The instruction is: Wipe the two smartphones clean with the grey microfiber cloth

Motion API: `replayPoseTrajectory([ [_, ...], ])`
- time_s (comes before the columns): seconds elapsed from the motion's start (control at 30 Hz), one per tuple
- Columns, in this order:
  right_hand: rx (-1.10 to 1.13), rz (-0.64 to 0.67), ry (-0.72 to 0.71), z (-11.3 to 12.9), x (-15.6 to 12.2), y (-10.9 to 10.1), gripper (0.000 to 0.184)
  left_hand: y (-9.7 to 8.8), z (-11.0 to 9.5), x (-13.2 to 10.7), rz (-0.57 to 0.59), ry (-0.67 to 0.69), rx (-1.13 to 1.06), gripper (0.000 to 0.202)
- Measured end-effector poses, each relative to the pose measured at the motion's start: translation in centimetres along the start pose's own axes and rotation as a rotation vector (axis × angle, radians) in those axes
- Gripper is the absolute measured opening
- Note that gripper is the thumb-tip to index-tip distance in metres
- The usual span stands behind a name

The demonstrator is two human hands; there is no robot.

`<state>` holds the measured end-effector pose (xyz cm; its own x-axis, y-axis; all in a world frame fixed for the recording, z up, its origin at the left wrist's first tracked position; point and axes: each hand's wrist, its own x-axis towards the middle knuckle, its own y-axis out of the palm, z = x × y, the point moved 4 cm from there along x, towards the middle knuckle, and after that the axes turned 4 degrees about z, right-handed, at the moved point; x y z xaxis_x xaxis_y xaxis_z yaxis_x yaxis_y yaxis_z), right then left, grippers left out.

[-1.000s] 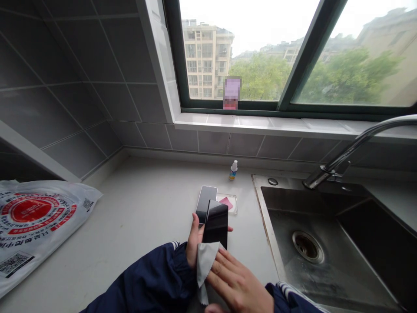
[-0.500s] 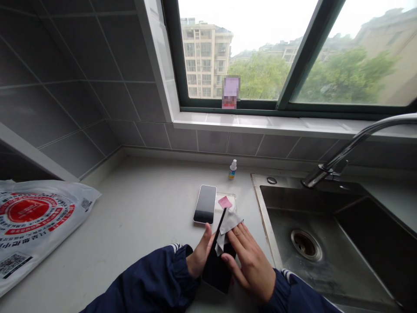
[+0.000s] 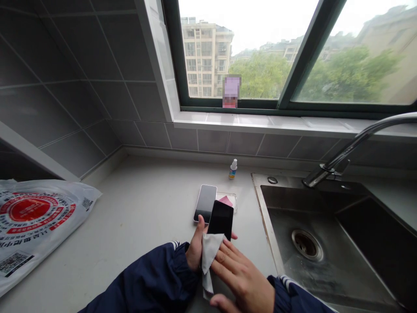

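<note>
My left hand [image 3: 195, 248] grips a black smartphone [image 3: 221, 219] from below, with its thumb up the phone's left edge. The phone's lower end is hidden behind a grey microfibre cloth [image 3: 210, 256]. My right hand [image 3: 241, 278] presses the cloth flat against the phone, and a corner of the cloth hangs down past my left wrist. Just beyond them, a second smartphone [image 3: 205, 203] lies on the counter with its dark screen up. The black phone partly covers a clear plastic packet [image 3: 228, 202] holding a pink slip.
A small dropper bottle [image 3: 233, 170] stands near the wall. A white plastic bag [image 3: 35, 217] with red print lies on the counter at left. At right are a stainless steel sink [image 3: 312, 234] and a curved tap [image 3: 355, 150].
The black phone has swung from edge-on back to face-on. The cloth and my right hand have slid down it toward my left wrist, uncovering its upper face.
</note>
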<state>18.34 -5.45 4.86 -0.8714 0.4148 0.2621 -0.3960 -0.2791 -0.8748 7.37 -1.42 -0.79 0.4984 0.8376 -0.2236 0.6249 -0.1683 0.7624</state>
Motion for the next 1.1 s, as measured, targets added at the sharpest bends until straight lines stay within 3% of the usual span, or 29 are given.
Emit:
replayPoseTrajectory([
  [0.1,-0.026,0.037,0.029,-0.2,-0.1,-0.4,0.053,0.3,0.3,-0.1,0.073,-0.046,-0.045,0.104],
  [0.3,-0.130,-0.143,0.159,-1.7,-1.2,0.3,0.053,1.5,0.3,-0.2,0.207,0.003,-0.045,0.074],
  [0.5,-0.251,-0.302,0.309,-3.3,-2.4,1.0,0.058,2.4,0.1,-0.4,0.299,0.075,0.029,0.066],
  [0.67,-0.303,-0.345,0.363,-4.0,-2.8,1.1,0.059,1.5,1.2,-0.6,0.379,-0.099,-0.010,0.077],
  [0.87,-0.249,-0.310,0.316,-3.7,-2.4,1.2,0.056,1.8,0.4,-0.2,0.304,0.012,-0.046,0.074],
  [0.97,-0.159,-0.190,0.193,-2.3,-1.6,0.8,0.056,2.0,-0.2,0.0,0.242,0.049,-0.085,0.075],
  [1.1,-0.065,-0.047,0.062,-0.7,-0.6,0.5,0.053,1.1,-0.4,0.0,0.110,-0.011,-0.103,0.092],
])
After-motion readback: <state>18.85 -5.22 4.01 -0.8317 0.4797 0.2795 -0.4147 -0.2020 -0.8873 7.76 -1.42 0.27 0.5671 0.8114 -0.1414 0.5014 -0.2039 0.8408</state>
